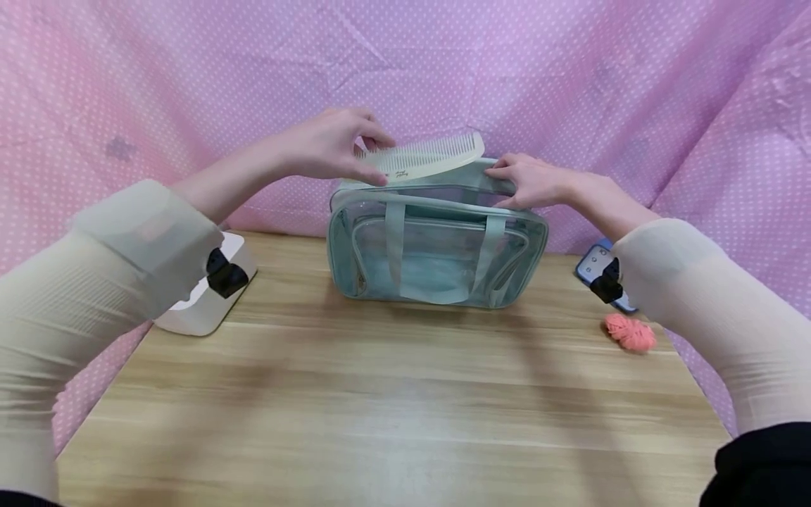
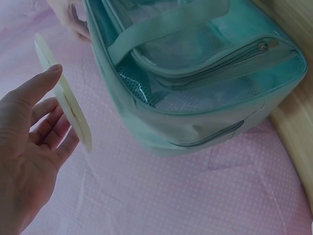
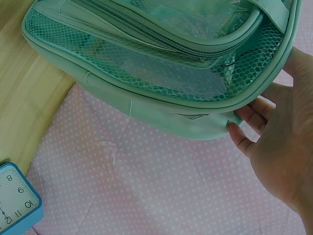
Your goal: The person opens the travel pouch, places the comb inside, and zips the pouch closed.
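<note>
A pale cream comb (image 1: 437,156) is pinched at one end between the thumb and fingers of my left hand (image 1: 329,144), its teeth facing up, above the top of the bag. The green translucent bag (image 1: 431,257) stands upright at the table's back with its top open. At the bag's back right top edge my right hand (image 1: 535,182) grips the rim. In the left wrist view the comb (image 2: 63,93) is seen nearly edge-on beside the bag (image 2: 195,98). The right wrist view shows the right hand (image 3: 279,132) with fingertips on the bag's edge.
A white box-like object (image 1: 205,303) stands at the left, partly behind my left sleeve. On the right lie a blue-edged clock (image 1: 594,262), partly covered by my sleeve, and a coral bundle (image 1: 630,332). Pink dotted cloth (image 1: 285,63) hangs behind the wooden table (image 1: 405,401).
</note>
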A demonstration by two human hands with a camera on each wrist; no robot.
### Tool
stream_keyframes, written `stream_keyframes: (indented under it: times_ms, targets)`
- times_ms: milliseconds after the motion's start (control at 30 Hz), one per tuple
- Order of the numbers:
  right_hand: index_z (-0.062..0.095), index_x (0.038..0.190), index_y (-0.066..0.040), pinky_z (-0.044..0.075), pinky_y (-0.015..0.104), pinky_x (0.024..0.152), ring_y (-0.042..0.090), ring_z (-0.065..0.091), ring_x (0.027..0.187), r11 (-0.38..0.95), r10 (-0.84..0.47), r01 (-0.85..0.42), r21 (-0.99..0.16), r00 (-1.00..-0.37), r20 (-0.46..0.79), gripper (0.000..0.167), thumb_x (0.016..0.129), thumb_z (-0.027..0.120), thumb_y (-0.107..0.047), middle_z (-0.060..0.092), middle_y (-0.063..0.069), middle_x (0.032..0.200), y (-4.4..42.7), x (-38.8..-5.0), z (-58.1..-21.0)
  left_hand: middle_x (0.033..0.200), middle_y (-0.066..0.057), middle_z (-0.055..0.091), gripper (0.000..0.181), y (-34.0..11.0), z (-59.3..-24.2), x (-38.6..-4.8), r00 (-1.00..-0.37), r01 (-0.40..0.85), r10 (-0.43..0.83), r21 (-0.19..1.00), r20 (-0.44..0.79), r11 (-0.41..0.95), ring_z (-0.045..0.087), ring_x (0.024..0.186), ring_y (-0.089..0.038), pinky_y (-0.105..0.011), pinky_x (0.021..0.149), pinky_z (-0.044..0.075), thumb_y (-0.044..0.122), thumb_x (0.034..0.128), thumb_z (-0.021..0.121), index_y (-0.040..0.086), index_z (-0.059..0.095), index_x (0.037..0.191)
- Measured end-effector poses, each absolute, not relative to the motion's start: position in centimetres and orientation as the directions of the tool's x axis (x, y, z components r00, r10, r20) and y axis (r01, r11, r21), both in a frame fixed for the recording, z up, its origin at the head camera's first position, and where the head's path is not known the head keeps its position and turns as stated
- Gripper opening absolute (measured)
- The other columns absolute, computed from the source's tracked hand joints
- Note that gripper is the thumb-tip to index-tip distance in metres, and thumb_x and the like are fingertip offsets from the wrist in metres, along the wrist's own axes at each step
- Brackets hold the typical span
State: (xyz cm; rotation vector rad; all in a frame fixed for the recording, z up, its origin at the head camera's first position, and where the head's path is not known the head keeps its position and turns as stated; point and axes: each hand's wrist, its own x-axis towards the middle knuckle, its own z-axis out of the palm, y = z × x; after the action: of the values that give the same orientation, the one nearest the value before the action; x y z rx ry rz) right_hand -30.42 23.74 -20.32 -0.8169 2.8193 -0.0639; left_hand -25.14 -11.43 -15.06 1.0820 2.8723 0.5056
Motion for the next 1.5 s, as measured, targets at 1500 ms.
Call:
stream_keyframes:
  times_ms: [1500]
  targets:
    - [0.029, 0.159, 0.002, 0.034, 0.062, 0.113, 0.044, 0.038, 0.137, 0.84, -0.542, -0.536, -0.084, -0.822, -0.173, 0.081, 0.096, 0.066, -0.033, 0.036, 0.028, 0.155, 23.7, -30.6, -20.4, 0.146, -0.019, 0.05, 0.06, -6.6, -17.7, -31.8, -0.714, 0.653, 0.678, 0.182, -0.173, 0.735, 0.049, 0.13, -0.032, -0.046, 0.115, 0.041, 0.025, 0.0957, 0.072, 0.001, 0.053, 0.147]
